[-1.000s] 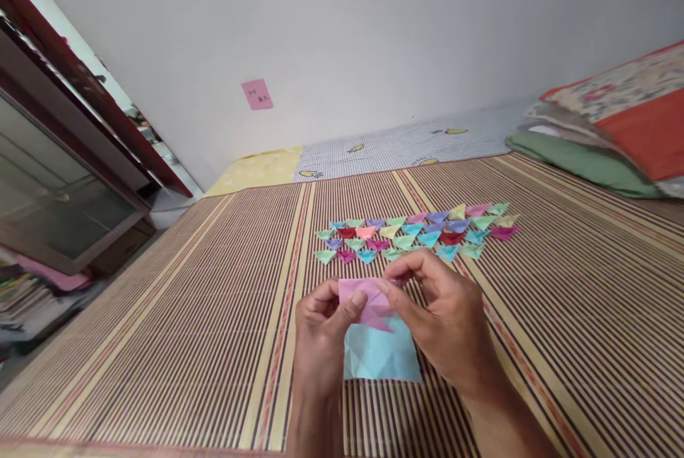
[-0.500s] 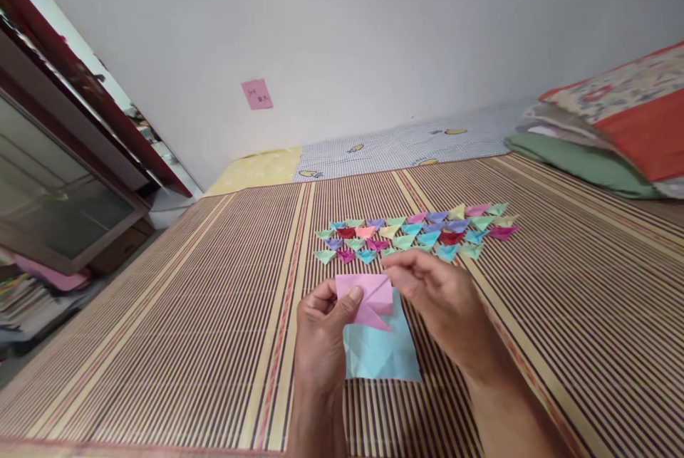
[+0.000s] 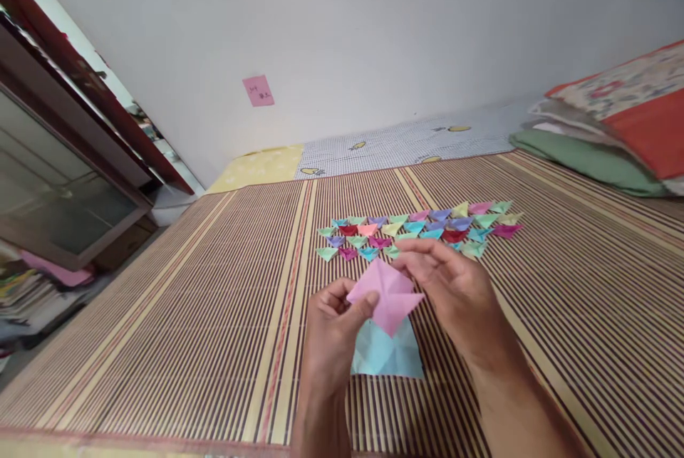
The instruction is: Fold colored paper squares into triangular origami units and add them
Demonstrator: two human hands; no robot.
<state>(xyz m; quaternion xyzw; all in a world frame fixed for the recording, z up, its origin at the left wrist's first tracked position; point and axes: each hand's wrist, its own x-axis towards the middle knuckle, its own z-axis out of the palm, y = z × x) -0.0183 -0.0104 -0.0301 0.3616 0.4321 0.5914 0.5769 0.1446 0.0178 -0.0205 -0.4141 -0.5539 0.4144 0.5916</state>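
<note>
My left hand (image 3: 338, 319) pinches a folded piece of pink paper (image 3: 387, 305) at its left side, thumb on the front. Creases cross the paper at its middle, and one pointed flap juts to the right. My right hand (image 3: 454, 287) is beside the paper's upper right edge, its fingers apart and slightly bent; no firm hold on the paper shows. Flat on the mat below lies a creased light blue sheet (image 3: 390, 358), partly covered by the pink paper. Beyond both hands, several small folded paper pieces (image 3: 368, 230) in many colours stand in rows.
A striped bamboo mat (image 3: 203, 315) covers the bed. Folded bedding (image 3: 582, 159) and a red floral pillow (image 3: 646, 123) lie at the far right. A patterned cloth (image 3: 395, 148) runs along the wall, where a pink note (image 3: 258, 90) hangs. A glass-panelled cabinet (image 3: 53, 187) stands at left.
The pink paper has turned in my left hand, from a squarish outline to a diamond with its flap pointing right. Both hands have shifted slightly to the right.
</note>
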